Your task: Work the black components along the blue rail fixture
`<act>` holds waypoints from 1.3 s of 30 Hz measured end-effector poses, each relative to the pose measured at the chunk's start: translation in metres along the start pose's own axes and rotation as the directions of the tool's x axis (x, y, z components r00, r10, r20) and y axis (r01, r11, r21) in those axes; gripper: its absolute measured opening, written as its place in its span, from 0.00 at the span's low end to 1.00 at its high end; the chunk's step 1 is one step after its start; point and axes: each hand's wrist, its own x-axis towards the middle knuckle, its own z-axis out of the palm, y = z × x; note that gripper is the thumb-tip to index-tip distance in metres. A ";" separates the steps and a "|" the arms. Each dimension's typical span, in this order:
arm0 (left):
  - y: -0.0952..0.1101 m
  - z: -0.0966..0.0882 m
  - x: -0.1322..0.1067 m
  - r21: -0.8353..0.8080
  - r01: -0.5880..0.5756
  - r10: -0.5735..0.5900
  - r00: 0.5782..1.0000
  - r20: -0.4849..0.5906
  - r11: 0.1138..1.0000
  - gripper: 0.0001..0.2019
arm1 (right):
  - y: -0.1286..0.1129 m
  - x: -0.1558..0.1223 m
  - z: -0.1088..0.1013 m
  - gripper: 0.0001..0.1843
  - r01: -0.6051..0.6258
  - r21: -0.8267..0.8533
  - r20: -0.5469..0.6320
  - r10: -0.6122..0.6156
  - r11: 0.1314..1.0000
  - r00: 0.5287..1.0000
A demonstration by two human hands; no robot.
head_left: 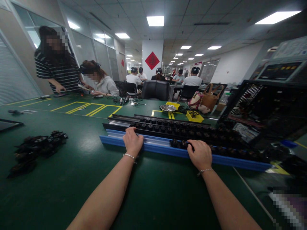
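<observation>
A long blue channel rail (pixel 153 149) lies across the table before me, with a row of small black parts (pixel 176 143) in its right-hand stretch. My left hand (pixel 132 140) is over the bare left stretch of the channel, fingers curled and closed; a bit of something dark shows by the thumb, too small to name. At the left end of the row, my right hand (pixel 199 154) has its fingers closed around a black part, mostly hidden by the hand. Behind the blue rail lie several black rails (pixel 115 126) filled with similar parts.
A pile of black parts (pixel 40 147) lies on the green table (pixel 79 198) at left. Beyond the rails are a metal bowl (pixel 168 108) and a yellow tray (pixel 195 117). A black perforated case (pixel 254 108) stands at right. Two people work at the far left edge.
</observation>
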 end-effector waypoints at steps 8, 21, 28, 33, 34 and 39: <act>0.000 -0.004 0.003 0.024 0.015 -0.016 1.000 0.014 1.000 0.18 | 0.001 0.001 0.001 0.13 0.010 -0.014 0.012 -0.010 1.000 1.000; -0.003 -0.003 0.003 0.007 0.009 -0.009 1.000 -0.001 1.000 0.18 | 0.000 0.000 0.000 0.14 0.000 0.006 0.000 0.000 1.000 1.000; -0.003 -0.002 0.003 0.003 0.000 0.000 1.000 -0.013 1.000 0.18 | 0.001 -0.001 0.002 0.14 0.002 -0.017 0.001 -0.002 1.000 1.000; -0.007 -0.001 0.005 0.008 -0.025 0.026 1.000 -0.010 1.000 0.18 | 0.001 0.000 0.001 0.13 0.007 -0.016 0.003 -0.007 1.000 1.000; -0.008 -0.001 0.005 0.007 -0.026 0.026 1.000 -0.012 1.000 0.18 | 0.001 0.000 0.001 0.13 0.010 -0.013 0.005 -0.010 1.000 1.000; -0.011 -0.001 0.007 0.007 -0.007 0.007 1.000 -0.024 1.000 0.18 | 0.002 0.001 0.001 0.13 0.013 -0.012 0.005 -0.013 1.000 1.000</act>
